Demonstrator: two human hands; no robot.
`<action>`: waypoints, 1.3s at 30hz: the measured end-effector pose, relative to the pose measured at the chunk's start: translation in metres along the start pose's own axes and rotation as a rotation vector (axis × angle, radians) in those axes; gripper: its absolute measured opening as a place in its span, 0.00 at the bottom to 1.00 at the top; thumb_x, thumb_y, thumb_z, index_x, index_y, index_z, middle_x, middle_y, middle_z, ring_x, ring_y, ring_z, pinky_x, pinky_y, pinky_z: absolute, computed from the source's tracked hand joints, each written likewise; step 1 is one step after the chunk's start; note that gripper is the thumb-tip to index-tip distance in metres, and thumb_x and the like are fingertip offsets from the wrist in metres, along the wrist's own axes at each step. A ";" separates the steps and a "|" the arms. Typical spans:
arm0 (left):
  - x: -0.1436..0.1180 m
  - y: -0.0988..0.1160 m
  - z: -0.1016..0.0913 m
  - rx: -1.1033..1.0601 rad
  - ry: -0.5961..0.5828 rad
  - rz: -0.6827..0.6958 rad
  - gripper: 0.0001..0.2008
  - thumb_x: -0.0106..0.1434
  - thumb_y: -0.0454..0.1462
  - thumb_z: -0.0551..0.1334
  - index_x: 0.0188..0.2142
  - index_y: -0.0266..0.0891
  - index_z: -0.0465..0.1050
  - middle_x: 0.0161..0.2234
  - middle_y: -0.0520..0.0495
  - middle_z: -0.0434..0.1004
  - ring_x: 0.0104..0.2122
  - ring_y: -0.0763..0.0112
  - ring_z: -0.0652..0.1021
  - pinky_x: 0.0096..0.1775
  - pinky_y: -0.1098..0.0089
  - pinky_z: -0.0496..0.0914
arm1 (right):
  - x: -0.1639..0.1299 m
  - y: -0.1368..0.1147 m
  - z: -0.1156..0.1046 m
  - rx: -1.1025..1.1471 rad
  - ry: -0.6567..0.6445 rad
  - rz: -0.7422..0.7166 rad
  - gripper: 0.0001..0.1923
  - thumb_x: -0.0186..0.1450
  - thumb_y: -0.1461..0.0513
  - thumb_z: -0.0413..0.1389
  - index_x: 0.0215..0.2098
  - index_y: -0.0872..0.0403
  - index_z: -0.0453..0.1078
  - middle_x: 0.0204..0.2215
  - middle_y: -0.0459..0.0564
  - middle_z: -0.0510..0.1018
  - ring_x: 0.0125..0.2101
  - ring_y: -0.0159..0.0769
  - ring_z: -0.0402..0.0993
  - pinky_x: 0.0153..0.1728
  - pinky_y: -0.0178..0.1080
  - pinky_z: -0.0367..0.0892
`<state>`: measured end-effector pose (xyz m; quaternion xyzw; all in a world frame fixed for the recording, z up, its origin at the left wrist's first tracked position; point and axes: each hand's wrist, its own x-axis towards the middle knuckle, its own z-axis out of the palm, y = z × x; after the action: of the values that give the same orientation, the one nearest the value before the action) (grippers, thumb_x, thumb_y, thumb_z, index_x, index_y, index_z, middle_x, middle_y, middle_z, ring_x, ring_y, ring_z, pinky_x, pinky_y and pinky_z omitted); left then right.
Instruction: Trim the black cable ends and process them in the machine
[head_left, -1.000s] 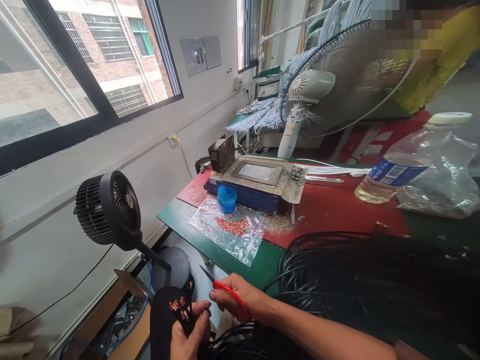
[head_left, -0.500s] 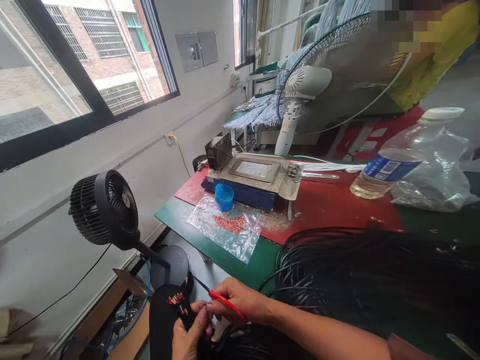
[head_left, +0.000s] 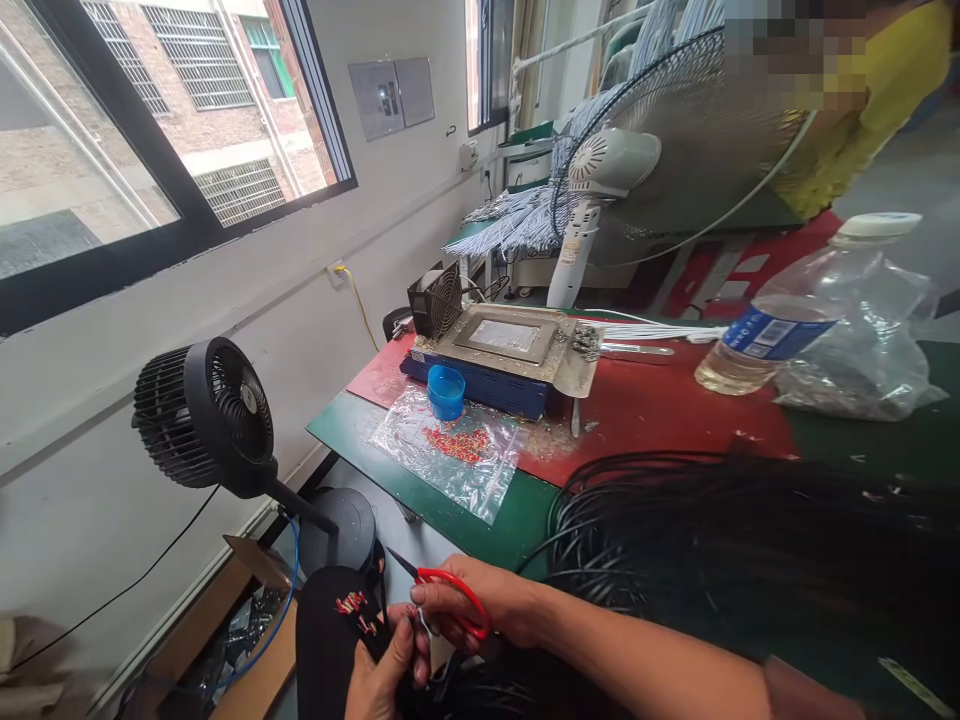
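1. The right hand gripped a pair of red-handled scissors, its fingers closed through and around the red loops, with the dark blades pointing up and to the left
2. The left hand sat just below and left of the right one, at the bottom edge of the view; its fingers were curled shut on a bundle of black wires whose ends carried small red terminals
3. The fingertips of both hands met just beside the scissor handles, off the near edge of the green table and above the floor
4. The held bundle ran down and to the right into a large coil of black cable that lay on the table and covered much of its near right part
5. A clear plastic bag lay flat on the table edge beyond the hands, with a scatter of small red terminals on it, and a blue cap stood at its far end
6. Behind the cap stood a flat metal-topped device on a blue base, with a small black fan at its far left corner
7. A plastic water bottle lay tilted at the right against a crumpled clear bag
8. A black floor fan stood left of the table below the window, and a large white pedestal fan stood at the far side, with a person in yellow behind it
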<state>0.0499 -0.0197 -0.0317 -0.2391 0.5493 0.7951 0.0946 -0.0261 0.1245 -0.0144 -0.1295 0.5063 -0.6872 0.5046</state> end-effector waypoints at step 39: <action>-0.002 0.007 0.009 0.009 0.133 0.100 0.16 0.41 0.44 0.66 0.26 0.35 0.70 0.14 0.54 0.70 0.12 0.83 0.64 0.18 0.77 0.55 | 0.002 0.005 -0.004 0.002 0.056 -0.088 0.20 0.51 0.49 0.58 0.19 0.58 0.64 0.07 0.39 0.61 0.09 0.23 0.54 0.09 0.27 0.48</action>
<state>0.0462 -0.0139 -0.0225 -0.2633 0.5690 0.7788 0.0190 -0.0270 0.1247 -0.0208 -0.1318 0.5134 -0.7127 0.4595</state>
